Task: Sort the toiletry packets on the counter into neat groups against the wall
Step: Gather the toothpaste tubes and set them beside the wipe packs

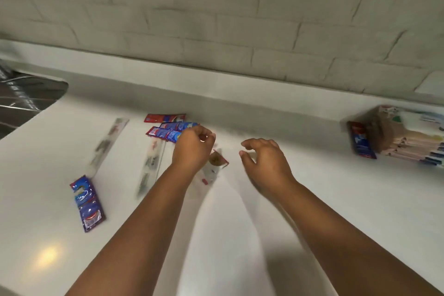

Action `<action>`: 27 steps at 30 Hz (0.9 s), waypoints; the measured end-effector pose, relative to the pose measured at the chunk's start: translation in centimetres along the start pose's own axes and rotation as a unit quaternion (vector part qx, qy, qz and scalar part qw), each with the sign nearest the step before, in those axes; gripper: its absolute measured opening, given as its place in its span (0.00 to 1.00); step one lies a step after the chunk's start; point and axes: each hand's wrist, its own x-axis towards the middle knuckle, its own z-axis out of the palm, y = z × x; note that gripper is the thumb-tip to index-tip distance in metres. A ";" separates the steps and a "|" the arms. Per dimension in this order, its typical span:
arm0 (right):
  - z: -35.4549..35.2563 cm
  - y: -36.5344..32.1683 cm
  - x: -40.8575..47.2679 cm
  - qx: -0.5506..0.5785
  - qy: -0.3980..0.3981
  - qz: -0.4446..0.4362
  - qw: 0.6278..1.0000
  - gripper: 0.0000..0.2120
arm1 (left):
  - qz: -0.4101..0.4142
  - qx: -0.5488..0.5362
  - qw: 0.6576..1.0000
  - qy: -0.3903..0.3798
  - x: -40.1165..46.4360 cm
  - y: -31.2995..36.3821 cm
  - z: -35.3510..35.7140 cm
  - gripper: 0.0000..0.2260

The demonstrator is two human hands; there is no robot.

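Head view: red-and-blue packets [171, 130] lie loosely clustered, blurred, near hands [193, 145].

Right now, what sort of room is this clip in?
Probably a bathroom or kitchenette: a white counter runs below a pale tiled wall, a metal sink sits at its left end, and toothpaste-style packets lie scattered on it.

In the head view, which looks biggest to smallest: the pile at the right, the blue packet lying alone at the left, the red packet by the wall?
1. Pile
2. Blue packet, though it lies nearer the camera
3. Red packet
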 end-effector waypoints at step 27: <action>12.9 -11.5 9.4 -0.219 -0.046 -0.139 0.965 0.15 | 0.149 0.200 0.967 -0.055 9.0 -12.3 -8.3 0.15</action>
